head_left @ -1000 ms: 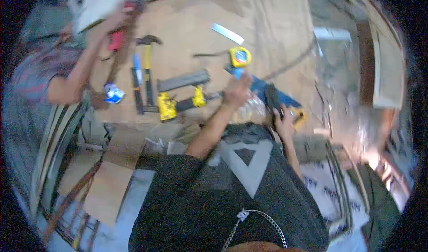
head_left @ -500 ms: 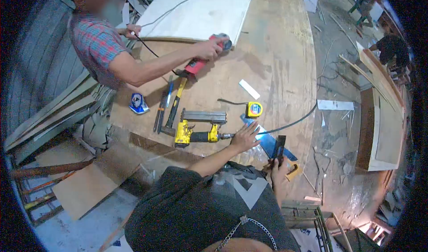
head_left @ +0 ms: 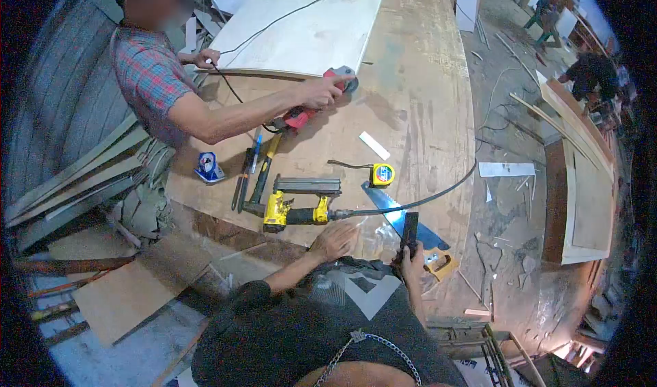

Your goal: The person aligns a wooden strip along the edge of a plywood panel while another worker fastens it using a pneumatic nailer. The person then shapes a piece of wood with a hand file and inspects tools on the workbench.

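Note:
My right hand (head_left: 413, 265) grips a black oblong tool (head_left: 409, 233) upright near the table's front edge; its exact kind cannot be made out. Beside it lies a handsaw with a blue-silver blade (head_left: 432, 237) and a yellow handle (head_left: 442, 266). My left hand (head_left: 335, 241) rests low at the table edge with its fingers loosely extended and nothing in them. Just beyond it lies a yellow nail gun (head_left: 277, 211) with a black air hose (head_left: 438, 197). A yellow tape measure (head_left: 382, 175) sits past the hose.
Across the table, a person in a plaid shirt (head_left: 147, 65) holds a red angle grinder (head_left: 300, 117) by a white panel (head_left: 308, 31). A hammer (head_left: 263, 171), a blue-white packet (head_left: 208, 168) and a white strip (head_left: 374, 145) lie on the tabletop (head_left: 424, 106). Boards (head_left: 582, 202) stand right.
My left hand has drawn back from the saw blade and hose toward the table edge, moving left. The black tool stays in my right hand. The view has shifted slightly.

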### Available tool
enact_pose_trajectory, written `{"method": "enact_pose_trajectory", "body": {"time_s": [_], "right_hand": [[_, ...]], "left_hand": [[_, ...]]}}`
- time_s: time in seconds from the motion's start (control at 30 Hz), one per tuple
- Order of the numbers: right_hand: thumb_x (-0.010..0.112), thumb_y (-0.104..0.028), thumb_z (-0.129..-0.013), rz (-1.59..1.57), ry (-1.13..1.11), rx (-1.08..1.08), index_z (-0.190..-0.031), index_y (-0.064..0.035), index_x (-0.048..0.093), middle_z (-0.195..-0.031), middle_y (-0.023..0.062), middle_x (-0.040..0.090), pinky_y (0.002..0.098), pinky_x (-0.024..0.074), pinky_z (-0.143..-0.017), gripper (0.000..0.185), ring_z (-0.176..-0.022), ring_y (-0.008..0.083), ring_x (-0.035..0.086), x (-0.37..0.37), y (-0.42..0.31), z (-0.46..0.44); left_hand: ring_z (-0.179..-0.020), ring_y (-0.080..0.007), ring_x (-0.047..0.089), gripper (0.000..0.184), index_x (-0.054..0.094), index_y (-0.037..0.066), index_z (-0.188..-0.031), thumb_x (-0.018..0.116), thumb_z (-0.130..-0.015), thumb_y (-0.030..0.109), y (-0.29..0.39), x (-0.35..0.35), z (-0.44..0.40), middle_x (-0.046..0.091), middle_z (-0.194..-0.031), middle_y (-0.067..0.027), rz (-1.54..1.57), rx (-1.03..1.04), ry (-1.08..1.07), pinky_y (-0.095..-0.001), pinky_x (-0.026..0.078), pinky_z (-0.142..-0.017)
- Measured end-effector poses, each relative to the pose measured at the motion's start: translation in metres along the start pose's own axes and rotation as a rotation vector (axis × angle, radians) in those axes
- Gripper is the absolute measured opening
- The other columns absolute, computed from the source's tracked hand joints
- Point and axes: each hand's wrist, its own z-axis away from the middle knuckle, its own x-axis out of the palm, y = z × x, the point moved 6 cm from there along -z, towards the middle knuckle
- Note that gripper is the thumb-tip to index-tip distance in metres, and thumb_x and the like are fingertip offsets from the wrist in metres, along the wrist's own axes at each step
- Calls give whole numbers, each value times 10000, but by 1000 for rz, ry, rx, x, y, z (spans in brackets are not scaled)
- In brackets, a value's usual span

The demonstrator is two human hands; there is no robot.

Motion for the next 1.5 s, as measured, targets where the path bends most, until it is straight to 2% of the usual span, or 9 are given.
{"method": "enact_pose_trajectory", "body": {"time_s": [0.03,0.17,0.23,0.77,0.83,1.0,1.07,1.4,1.5], "right_hand": [[535,-182,-879,129,31,-61,-1045,-3,459,-771,147,596,365,478,-640,256,-683,261,607,0,-7,0],[567,-247,-865,62,-2,38,-1040,8,481,-820,172,609,388,459,-716,321,-773,307,601,4,-13,-3],[575,-209,-876,133,95,-142,-935,-8,488,-706,68,572,291,454,-574,227,-622,147,555,1,-8,-4],[587,-215,-876,145,188,-186,-925,18,533,-656,84,558,298,428,-561,245,-590,159,528,1,-27,5],[605,-286,-859,29,132,-54,-947,9,531,-710,127,593,355,452,-605,316,-628,240,573,2,-23,4],[602,-279,-861,149,119,-35,-939,7,535,-717,114,600,340,452,-603,303,-633,214,570,1,-31,2],[597,-245,-868,54,165,-98,-876,-4,530,-634,75,555,290,410,-518,250,-565,131,516,2,-27,2],[587,-227,-869,92,127,-131,-837,6,517,-617,75,543,295,400,-515,245,-551,142,511,-1,-46,4],[589,-219,-867,154,141,-95,-845,4,524,-613,75,540,302,403,-521,233,-554,148,513,2,-11,-1]], "left_hand": [[-1188,-297,457,468,524,32,-1199,604,-779,222,-5,7,8,510,-1244,-146,-6,-5,0,-436,328,-1037],[-1171,-319,467,431,529,18,-1180,591,-800,213,-16,14,18,500,-1246,-159,-52,-63,29,-441,351,-1023],[-1163,-328,472,421,531,18,-1176,588,-807,211,-16,13,17,496,-1249,-162,-14,-111,28,-442,359,-1017],[-1179,-269,485,361,563,73,-1162,569,-832,219,-12,0,6,502,-1282,-126,-24,-205,4,-413,376,-1007],[-1178,-261,489,357,567,72,-1159,572,-830,214,-11,0,7,511,-1273,-123,-31,-205,17,-407,381,-1003],[-1168,-245,503,344,573,66,-1149,570,-832,200,-12,-4,5,534,-1249,-112,18,-222,23,-399,392,-997],[-1168,-246,502,345,571,66,-1151,568,-832,196,-13,-3,6,534,-1249,-113,34,-219,30,-398,391,-998],[-1167,-244,502,348,558,73,-1167,550,-836,179,-10,-4,4,532,-1252,-110,-14,-226,33,-397,387,-1003],[-1166,-243,502,349,557,79,-1171,549,-836,177,-10,-4,4,527,-1259,-108,-16,-207,35,-396,383,-1006]]}}
